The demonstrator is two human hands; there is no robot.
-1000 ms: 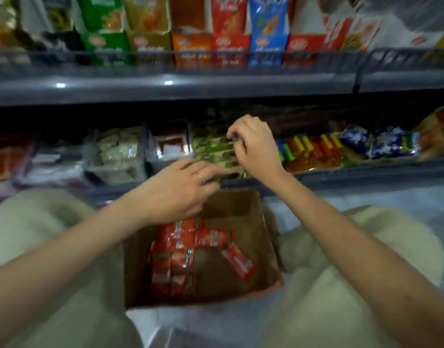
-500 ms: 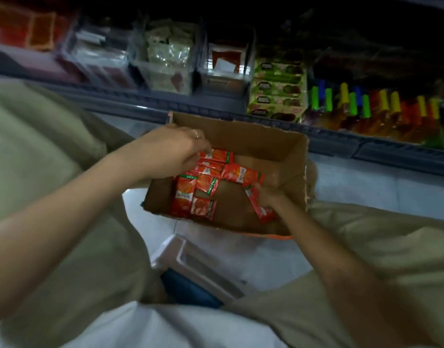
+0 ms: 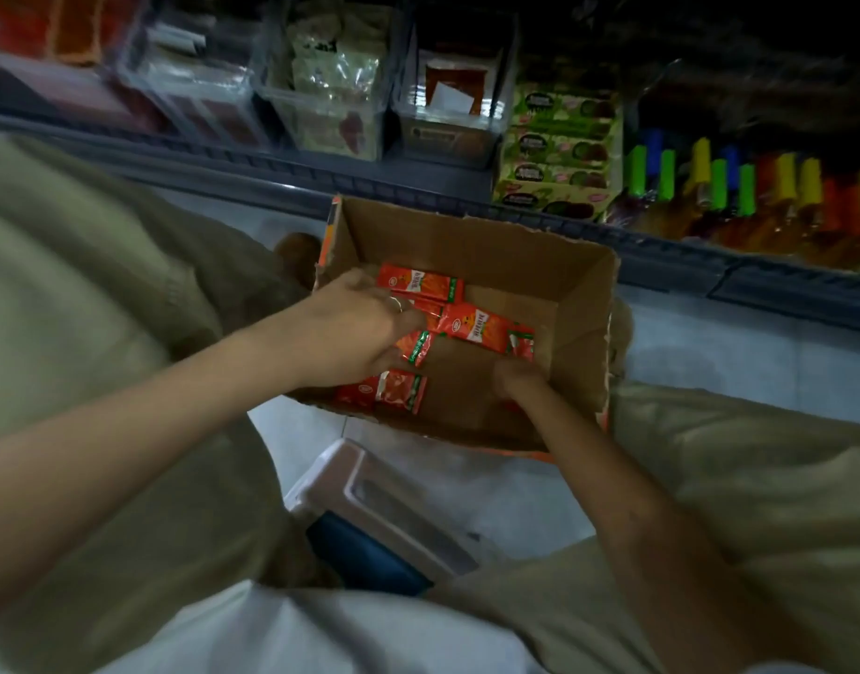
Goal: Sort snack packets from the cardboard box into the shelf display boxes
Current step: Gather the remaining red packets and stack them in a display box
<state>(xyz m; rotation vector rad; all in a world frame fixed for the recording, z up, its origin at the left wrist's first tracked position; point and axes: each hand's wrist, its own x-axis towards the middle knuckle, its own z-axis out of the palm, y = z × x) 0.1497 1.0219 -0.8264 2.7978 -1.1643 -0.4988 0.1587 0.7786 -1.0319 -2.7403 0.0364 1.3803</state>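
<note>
An open brown cardboard box [image 3: 472, 238] sits on the floor between my knees, with several red snack packets [image 3: 476, 324] loose on its bottom. My left hand [image 3: 350, 325] reaches in from the left, its fingers curled down over the packets in the middle of the pile. At the box's right side my right hand [image 3: 515, 379] has curled fingers that pinch one red packet [image 3: 521, 342] by its end. Clear shelf display boxes [image 3: 331, 97] stand in a row on the low shelf beyond the carton. One of them [image 3: 559, 148] holds green packets.
A grey shelf rail [image 3: 418, 184] runs just behind the carton. Coloured tube-shaped sweets [image 3: 758, 187] fill the shelf at the right. A white and blue stool [image 3: 369, 518] sits under me. My knees in beige trousers flank the box on both sides.
My right hand came down from the green-packet display box into the carton and took a red packet. My left hand dropped onto the pile. My view tilted down from the shelves.
</note>
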